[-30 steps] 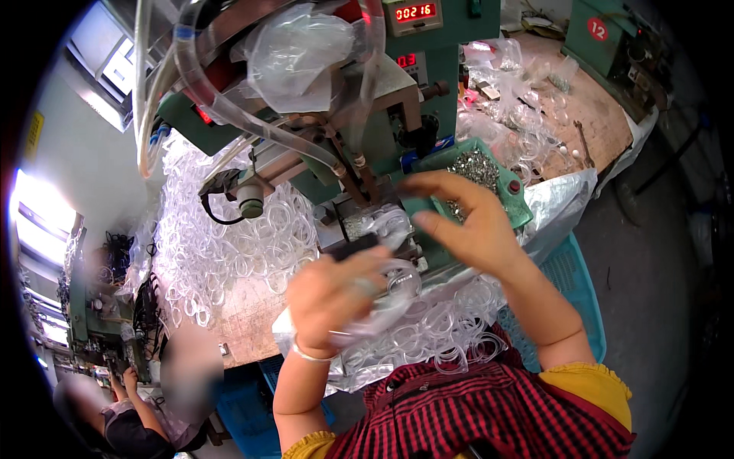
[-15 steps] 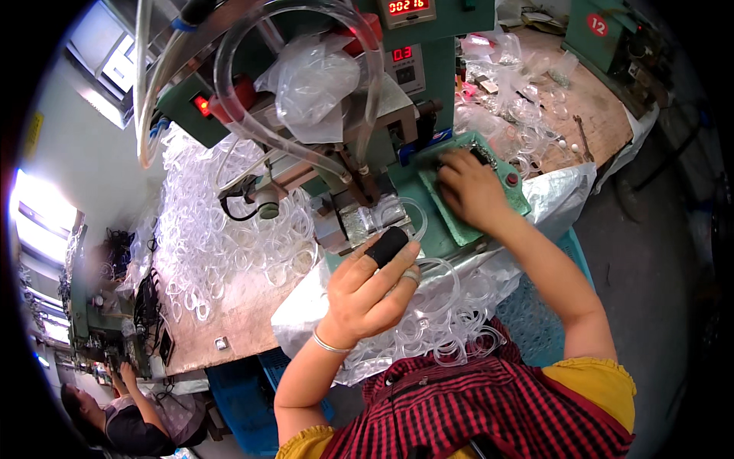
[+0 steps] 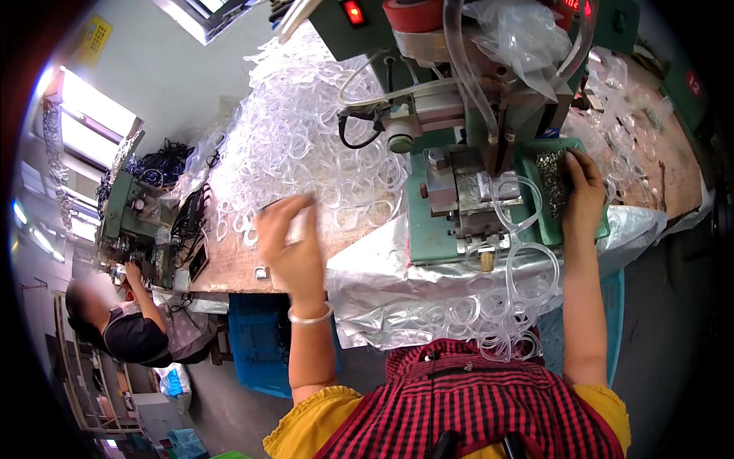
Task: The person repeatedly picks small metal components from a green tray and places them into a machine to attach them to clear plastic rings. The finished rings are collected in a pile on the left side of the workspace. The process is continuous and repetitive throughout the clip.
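My left hand (image 3: 294, 246) is blurred with motion and hovers over the wooden bench (image 3: 237, 264) at the near edge of a big heap of clear plastic rings (image 3: 298, 145). Its fingers are spread and hold nothing. My right hand (image 3: 585, 187) rests palm down in a green tray (image 3: 604, 228) of small metal bits (image 3: 552, 172); its fingertips are hidden among them. Between the hands stands a green bench press (image 3: 451, 191) with a clear tube loop (image 3: 514, 200) lying on its block.
More clear rings (image 3: 489, 321) lie on a silver sheet (image 3: 367, 279) at the bench's front edge by my lap. Hoses and a plastic bag (image 3: 520, 30) hang over the press. Another person (image 3: 126, 321) works at a machine at the far left. A blue crate (image 3: 256, 344) sits under the bench.
My left hand has left the press and swung left to the ring heap. My right hand has stayed at the green tray. The view has turned to the left.
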The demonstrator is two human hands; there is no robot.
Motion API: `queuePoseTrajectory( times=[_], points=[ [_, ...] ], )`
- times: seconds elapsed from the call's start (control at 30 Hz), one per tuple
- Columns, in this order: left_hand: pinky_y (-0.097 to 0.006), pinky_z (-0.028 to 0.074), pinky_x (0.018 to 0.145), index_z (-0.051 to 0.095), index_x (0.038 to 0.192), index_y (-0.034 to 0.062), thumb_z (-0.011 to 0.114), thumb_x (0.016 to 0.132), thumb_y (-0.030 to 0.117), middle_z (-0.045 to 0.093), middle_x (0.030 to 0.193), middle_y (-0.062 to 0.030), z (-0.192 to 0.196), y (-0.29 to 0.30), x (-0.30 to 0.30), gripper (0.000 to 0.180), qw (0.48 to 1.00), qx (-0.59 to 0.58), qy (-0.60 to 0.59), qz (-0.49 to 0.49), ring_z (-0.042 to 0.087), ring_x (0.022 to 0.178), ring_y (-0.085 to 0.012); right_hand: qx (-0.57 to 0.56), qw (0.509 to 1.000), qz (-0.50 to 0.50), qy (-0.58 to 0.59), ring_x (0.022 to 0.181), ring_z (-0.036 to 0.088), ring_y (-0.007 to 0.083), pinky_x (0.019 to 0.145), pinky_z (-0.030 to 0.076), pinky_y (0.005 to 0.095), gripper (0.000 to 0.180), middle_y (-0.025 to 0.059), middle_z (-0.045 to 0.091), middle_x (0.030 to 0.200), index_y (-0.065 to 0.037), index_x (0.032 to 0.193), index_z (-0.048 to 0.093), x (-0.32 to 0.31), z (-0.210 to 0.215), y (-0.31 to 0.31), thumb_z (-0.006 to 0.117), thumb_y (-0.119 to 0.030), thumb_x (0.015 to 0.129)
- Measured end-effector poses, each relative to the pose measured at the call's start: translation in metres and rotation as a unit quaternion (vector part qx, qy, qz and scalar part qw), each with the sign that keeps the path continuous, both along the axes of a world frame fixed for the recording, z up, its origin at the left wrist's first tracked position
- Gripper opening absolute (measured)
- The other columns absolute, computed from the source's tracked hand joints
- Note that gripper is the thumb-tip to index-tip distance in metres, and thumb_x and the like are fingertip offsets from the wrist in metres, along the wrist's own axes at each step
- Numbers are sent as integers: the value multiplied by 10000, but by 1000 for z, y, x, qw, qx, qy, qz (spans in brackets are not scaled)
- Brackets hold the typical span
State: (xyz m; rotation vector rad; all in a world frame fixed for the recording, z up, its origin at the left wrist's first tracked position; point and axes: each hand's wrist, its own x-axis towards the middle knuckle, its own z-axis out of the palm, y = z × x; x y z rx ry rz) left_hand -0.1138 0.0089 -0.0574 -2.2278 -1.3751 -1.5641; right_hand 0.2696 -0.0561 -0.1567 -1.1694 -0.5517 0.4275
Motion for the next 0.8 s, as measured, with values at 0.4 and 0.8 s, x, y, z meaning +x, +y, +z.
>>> queuePoseTrajectory(
  times=[0.4,0.8],
  points=[
    [-404,464,845,651,741,49,762,678,96,616,1008,-115,-97,54,21,137,940,-192,268,-84,565,978,-325,-151,966,-49,-204,887,625,119,817,480,257,158,50,696,945,8,1002,702,9,0,-81,704,-46,854],
    [-432,491,660,510,1041,25,495,996,162,654,849,-170,-61,31,14,145,967,-242,51,-53,639,722,-347,-55,954,243,-167,866,654,138,795,506,280,336,74,688,903,13,1035,648,-65,90,5,740,-72,723]
  ],
)
